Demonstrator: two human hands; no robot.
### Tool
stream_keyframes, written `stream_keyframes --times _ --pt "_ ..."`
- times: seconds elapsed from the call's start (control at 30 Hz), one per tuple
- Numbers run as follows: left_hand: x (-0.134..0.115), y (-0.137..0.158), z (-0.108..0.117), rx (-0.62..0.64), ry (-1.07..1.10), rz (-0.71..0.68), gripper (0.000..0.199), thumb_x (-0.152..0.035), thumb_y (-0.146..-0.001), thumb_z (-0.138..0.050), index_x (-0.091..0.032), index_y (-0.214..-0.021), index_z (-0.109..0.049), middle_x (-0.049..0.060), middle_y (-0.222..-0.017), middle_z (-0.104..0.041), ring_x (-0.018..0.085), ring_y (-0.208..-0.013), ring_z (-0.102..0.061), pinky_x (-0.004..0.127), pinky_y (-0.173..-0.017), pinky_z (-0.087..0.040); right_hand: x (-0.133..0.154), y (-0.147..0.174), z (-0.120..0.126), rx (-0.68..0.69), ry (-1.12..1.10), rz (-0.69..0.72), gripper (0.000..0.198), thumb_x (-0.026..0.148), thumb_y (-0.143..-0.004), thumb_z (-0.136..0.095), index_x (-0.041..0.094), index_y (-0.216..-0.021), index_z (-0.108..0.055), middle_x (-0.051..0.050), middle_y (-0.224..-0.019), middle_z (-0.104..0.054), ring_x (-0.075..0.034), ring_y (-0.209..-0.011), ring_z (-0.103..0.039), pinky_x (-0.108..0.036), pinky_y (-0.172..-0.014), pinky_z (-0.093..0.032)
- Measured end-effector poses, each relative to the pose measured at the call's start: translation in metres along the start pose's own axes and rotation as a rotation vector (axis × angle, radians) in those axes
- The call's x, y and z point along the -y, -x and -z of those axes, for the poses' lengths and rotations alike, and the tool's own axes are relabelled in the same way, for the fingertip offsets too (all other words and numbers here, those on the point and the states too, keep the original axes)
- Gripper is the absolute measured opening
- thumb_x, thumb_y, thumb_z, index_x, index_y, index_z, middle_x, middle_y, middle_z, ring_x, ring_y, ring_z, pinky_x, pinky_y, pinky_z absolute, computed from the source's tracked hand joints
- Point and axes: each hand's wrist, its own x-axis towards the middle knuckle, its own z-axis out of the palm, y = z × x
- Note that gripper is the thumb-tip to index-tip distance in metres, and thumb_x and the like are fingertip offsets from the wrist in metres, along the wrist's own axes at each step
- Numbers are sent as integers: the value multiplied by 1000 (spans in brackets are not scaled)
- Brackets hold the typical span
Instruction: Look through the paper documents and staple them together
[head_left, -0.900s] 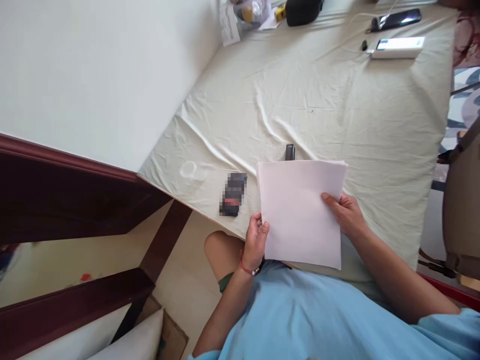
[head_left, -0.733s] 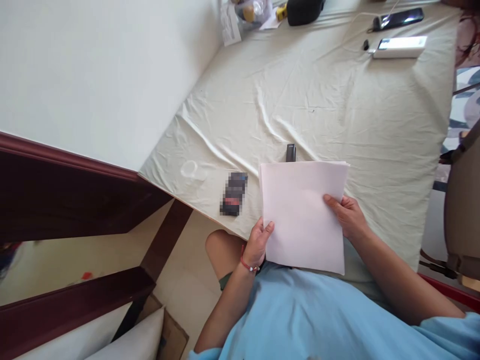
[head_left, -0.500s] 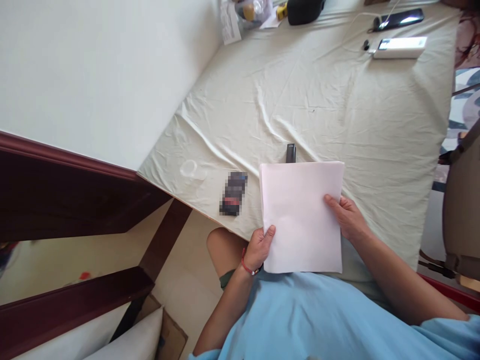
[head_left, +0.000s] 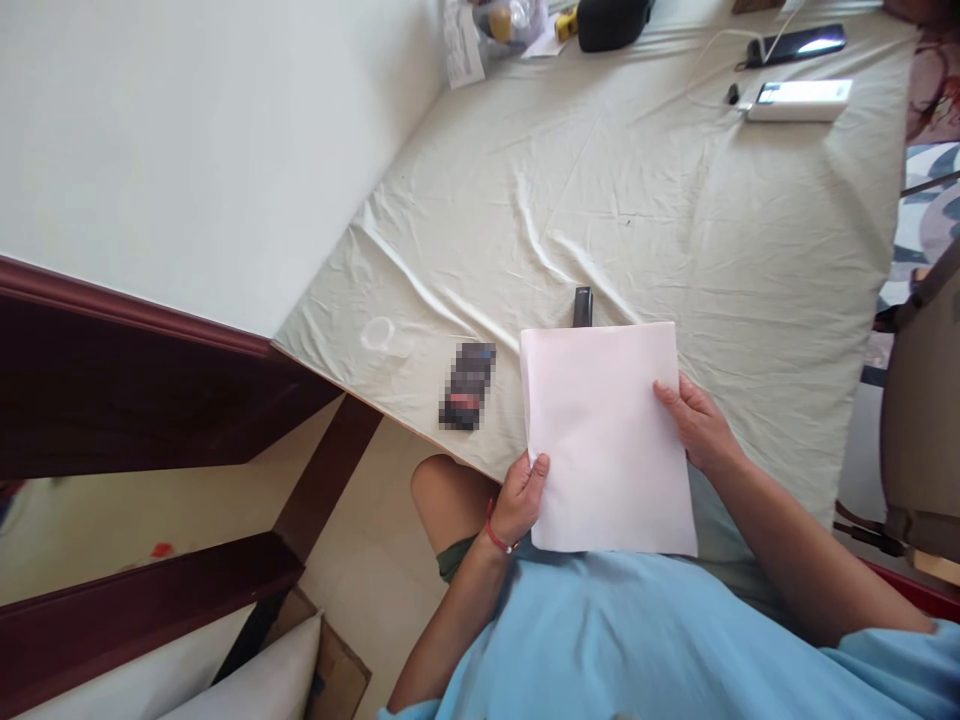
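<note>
1. Perhaps risking a slip, by easing up with the left hand (head_left: 523, 495) or right hand (head_left: 699, 422) while pinching stacked paper (head_left: 609, 440) only at its sides.
2. Grasping the paper between both hands, lower with the left, higher with the right.
3. Sitting near a dark, blurred thing (head_left: 466, 386) on the table (head_left: 480, 200), left of the paper.
4. Hiding part of a black thing (head_left: 583, 304) past the paper's far edge, maybe risking bumping it by pushing forward.
5. Facing a white box (head_left: 801, 103) and phone (head_left: 799, 46), far off.
</note>
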Motion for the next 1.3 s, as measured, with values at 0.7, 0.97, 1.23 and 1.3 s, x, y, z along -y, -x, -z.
stream_keyframes --times 0.7,0.97,1.23,1.3 --pt "-29 -34 -15 -247 -184 -215 51 -61 -102 -46 -17 -112 -70 12 -113 -75 28 -125 -63 40 -112 -46 74 -21 -29 -182 1099 1018 46 30 -101 -52 19 -145 -55 -18 -148 -61 -36 -140 -53 -60 -117 -40" --pt "-32 -28 -21 -153 -139 -217 53 -60 -104 -42 -16 -120 -66 12 -115 -75 25 -106 -68 36 -92 -55 89 -14 -67 251 1333 1016 34 23 -107 -39 18 -117 -71 -12 -112 -79 -33 -132 -59 -58 -119 -33" --pt "-34 -28 -24 -123 -80 -222 50 -55 -104 -47 -18 -134 -61 14 -137 -68 25 -127 -63 39 -111 -48 99 -17 -68 275 1140 928 29 29 -104 -46 20 -88 -70 -9 -93 -78 -27 -97 -69 -44 -93 -46" --pt "-32 -25 -22 -30 -40 -192 53 -56 -101 -54 -18 -138 -59 14 -142 -66 26 -132 -60 41 -116 -45 106 -15 -63 220 1096 927 28 31 -103 -46 22 -89 -69 -8 -93 -77 -27 -96 -69 -45 -91 -47"
